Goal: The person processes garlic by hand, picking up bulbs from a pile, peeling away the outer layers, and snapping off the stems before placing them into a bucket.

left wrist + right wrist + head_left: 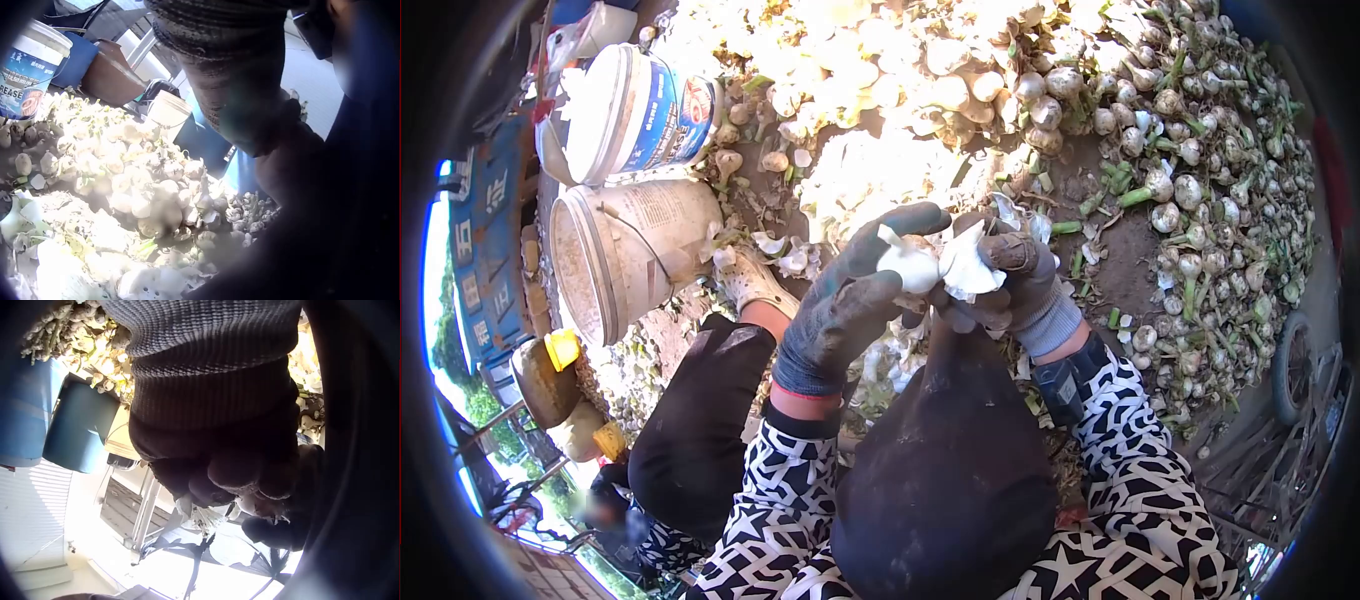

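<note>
My left hand (845,305), in a dark grey work glove, holds a white garlic bulb (910,264) between thumb and fingers. Right beside it, my gloved right hand (1015,285) pinches white papery garlic skin (970,265) that flares upward. Both hands are close together above the dark cloth over my lap. In the right wrist view, the curled fingers (234,475) are in shadow, with garlic roots (203,519) showing just past them. The left wrist view shows mainly the dark glove cuff (219,75); the bulb is hidden there.
A large heap of garlic bulbs (1190,190) spreads ahead and to the right, some with green stems. At left lie a blue-labelled bucket (665,115) and a dirty white bucket (660,225). A spoked wheel (1293,365) stands at far right. Peeled skins litter the ground.
</note>
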Motion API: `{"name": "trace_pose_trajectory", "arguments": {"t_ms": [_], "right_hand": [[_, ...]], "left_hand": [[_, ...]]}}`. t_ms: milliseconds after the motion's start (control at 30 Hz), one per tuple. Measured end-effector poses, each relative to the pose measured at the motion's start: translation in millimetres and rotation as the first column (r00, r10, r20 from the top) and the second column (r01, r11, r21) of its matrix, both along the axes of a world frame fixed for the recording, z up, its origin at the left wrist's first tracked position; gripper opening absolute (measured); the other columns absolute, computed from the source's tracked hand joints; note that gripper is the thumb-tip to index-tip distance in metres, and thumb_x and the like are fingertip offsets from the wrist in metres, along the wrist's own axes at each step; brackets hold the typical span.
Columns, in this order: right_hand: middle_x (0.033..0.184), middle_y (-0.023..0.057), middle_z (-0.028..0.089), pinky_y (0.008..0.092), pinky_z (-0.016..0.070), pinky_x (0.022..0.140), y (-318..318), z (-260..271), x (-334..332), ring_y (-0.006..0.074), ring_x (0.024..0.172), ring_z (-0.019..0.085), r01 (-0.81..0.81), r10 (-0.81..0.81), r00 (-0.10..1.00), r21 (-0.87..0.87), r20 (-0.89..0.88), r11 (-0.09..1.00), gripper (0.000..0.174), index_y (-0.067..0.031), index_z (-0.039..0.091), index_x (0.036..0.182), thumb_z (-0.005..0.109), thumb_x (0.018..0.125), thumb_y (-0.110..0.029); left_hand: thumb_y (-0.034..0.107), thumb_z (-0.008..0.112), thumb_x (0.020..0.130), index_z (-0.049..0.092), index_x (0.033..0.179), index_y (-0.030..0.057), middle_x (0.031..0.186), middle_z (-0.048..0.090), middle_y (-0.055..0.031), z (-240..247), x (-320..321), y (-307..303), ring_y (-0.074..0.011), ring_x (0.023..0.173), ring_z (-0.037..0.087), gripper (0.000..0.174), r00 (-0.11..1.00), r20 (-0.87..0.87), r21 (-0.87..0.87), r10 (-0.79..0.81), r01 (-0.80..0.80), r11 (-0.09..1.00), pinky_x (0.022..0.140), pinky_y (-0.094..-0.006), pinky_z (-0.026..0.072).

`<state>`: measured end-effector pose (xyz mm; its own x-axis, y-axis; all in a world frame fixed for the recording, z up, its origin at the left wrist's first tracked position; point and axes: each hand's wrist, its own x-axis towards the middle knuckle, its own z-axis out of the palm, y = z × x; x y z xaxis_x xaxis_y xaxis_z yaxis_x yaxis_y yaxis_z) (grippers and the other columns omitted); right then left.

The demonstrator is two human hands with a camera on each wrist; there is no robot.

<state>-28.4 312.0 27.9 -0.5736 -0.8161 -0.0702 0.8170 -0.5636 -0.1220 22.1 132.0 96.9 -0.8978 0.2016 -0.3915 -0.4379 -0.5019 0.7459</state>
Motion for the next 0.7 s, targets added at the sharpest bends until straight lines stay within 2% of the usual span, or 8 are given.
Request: {"name": "trace_pose_trajectory", "arguments": {"t_ms": [100,167,233,300,367,400,500,700], "right_hand": [[0.065,0.0121,0.06,0.0269,0.0393,0.038,6,7,-4,0.0159,0.038,0.048,-0.081,0.097,0.991,0.177,-0.088,0.981,0.026,0.0033,0.059,0.094,0.062,0.086,-0.021],[0.066,0.0124,0.061,0.0278,0.0415,0.04,13,7,-4,0.0169,0.04,0.05,0.016,0.012,0.993,0.235,-0.116,0.972,0.026,0.0036,0.059,0.096,0.062,0.087,-0.02],[0.07,0.0133,0.063,0.0293,0.0492,0.054,33,-9,-7,0.0199,0.061,0.062,0.065,-0.14,0.94,0.24,0.311,0.969,0.021,0.0001,0.061,0.1,0.06,0.088,-0.017],[0.076,0.013,0.065,0.0293,0.0501,0.058,39,-10,-22,0.0196,0.069,0.064,-0.026,0.02,0.999,-0.138,-0.045,0.99,0.026,-0.0038,0.063,0.104,0.06,0.091,-0.026],[0.078,0.0128,0.067,0.0311,0.0498,0.059,37,-13,-14,0.0203,0.065,0.065,0.024,0.57,0.693,0.805,-0.441,0.593,0.035,-0.0068,0.065,0.104,0.06,0.091,-0.039],[0.075,0.01,0.068,0.0324,0.0497,0.059,29,-15,-2,0.0228,0.062,0.066,0.692,0.784,0.102,0.61,-0.612,0.386,0.044,-0.0077,0.067,0.101,0.062,0.087,-0.049],[0.071,0.01,0.066,0.0347,0.0502,0.06,25,19,-11,0.0263,0.061,0.065,0.624,0.768,0.381,0.756,-0.514,0.197,0.044,-0.01,0.068,0.094,0.065,0.084,-0.053],[0.063,0.0144,0.06,0.0328,0.0481,0.058,6,47,-22,0.0256,0.058,0.062,0.578,0.642,0.339,0.69,-0.688,0.435,0.045,-0.0083,0.067,0.086,0.067,0.082,-0.053]], "left_hand": [[0.046,0.067,0.084,0.051,0.127,-0.0016,0.102,0.062,-0.0052,-2,2,14,-0.0151,0.091,0.059,0.066,0.996,0.023,-0.253,0.088,-0.08,0.964,0.081,-0.0266,0.0447],[0.014,0.063,0.089,0.057,0.116,-0.0024,0.109,0.064,-0.0126,-11,-2,10,-0.021,0.097,0.062,0.032,0.847,-0.422,-0.842,-0.324,-0.234,0.485,0.085,-0.0308,0.0491],[0.018,0.061,0.09,0.057,0.118,-0.0017,0.113,0.062,-0.0132,-11,-1,7,-0.0206,0.093,0.061,0.034,0.877,-0.407,-0.809,-0.256,-0.215,0.547,0.081,-0.0305,0.0482],[0.026,0.058,0.092,0.055,0.122,-0.0004,0.119,0.059,-0.0145,-7,1,4,-0.0198,0.085,0.058,0.04,0.928,-0.345,-0.723,-0.138,-0.169,0.67,0.074,-0.0299,0.0463],[0.034,0.054,0.094,0.053,0.125,0.0009,0.126,0.056,-0.0158,-6,2,2,-0.0191,0.076,0.055,0.046,0.964,-0.263,-0.61,-0.046,-0.129,0.782,0.066,-0.0292,0.0445],[0.036,0.052,0.095,0.054,0.126,-0.0007,0.129,0.053,-0.0159,-9,2,-3,-0.018,0.077,0.055,0.048,0.981,-0.193,-0.397,0.014,-0.091,0.913,0.067,-0.0283,0.0434],[0.038,0.049,0.096,0.054,0.126,-0.0026,0.126,0.055,-0.0148,-4,3,-4,-0.0167,0.078,0.055,0.051,0.982,-0.19,-0.489,-0.017,-0.08,0.868,0.068,-0.0281,0.0433],[0.024,0.045,0.1,0.059,0.123,-0.0016,0.124,0.056,-0.014,8,-6,6,-0.0215,0.113,0.053,0.037,0.951,-0.27,-0.648,-0.154,-0.061,0.759,0.1,-0.0342,0.0397]]}}
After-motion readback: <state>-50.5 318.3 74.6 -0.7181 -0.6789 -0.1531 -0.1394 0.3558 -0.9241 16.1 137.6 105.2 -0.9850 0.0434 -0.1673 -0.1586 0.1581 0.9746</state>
